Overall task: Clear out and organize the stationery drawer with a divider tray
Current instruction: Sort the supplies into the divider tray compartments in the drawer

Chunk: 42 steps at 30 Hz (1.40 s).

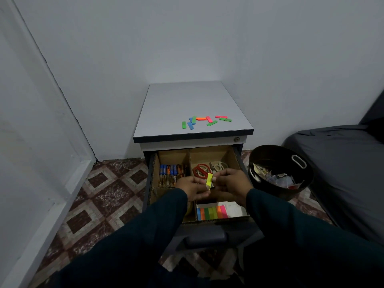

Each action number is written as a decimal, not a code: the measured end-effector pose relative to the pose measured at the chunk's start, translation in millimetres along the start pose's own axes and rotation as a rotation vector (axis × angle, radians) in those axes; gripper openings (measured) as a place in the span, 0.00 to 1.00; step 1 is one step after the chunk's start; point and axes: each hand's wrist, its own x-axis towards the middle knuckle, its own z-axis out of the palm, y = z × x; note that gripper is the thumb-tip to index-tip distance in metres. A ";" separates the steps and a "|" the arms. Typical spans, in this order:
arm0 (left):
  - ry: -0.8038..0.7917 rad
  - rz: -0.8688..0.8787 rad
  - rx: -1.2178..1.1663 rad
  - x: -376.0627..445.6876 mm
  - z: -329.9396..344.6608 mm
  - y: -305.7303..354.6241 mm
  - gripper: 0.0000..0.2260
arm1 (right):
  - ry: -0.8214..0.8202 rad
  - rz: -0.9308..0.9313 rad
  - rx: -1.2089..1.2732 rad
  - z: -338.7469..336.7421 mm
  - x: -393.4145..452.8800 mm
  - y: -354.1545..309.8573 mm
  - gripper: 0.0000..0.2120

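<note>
Two dark sleeves reach forward over the open drawer (239,154) of a small pedestal cabinet (193,104). The left hand (192,188) and the right hand (230,183) meet above the middle of the drawer, both with fingers curled, and between them they pinch a yellow sticky flag (209,180). The flag is a narrow strip, standing nearly upright and tilted a little to the right; its lower end sits at the left fingertips and the right fingertips touch its right edge.

Below the hands, in the near right compartment of the cardboard divider tray (207,151), lies a pad of sticky flags (212,212) with strips in blue, orange, green, yellow and pink beside a white backing card. In the far left compartment, a row of batteries (171,174) lies side by side, orange and blue. In the far right compartment lie red-handled scissors (200,170) and, just beside them, white-handled scissors (219,166).

To the right of the drawer, on the patterned tile floor, stands a dark round bin (270,151) holding paper scraps.

Farther off, near the front right edge of the cabinet top, loose sticky flags (204,121) lie scattered: green, blue, orange and pink, some overlapping.
</note>
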 end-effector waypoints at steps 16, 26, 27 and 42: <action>0.003 0.076 0.192 4.3 6.2 -2.5 0.07 | 0.059 0.052 0.013 -9.1 3.2 5.3 0.08; 0.242 0.476 0.779 17.9 -28.9 -32.7 0.05 | 0.145 0.172 -0.678 -30.6 25.0 48.2 0.06; 0.250 0.505 0.841 18.9 -33.2 -35.6 0.06 | 0.166 0.160 -0.755 -31.9 26.8 51.6 0.05; 0.229 0.560 1.156 27.5 -54.9 -67.8 0.12 | 0.166 0.196 -0.884 -35.8 37.3 70.6 0.07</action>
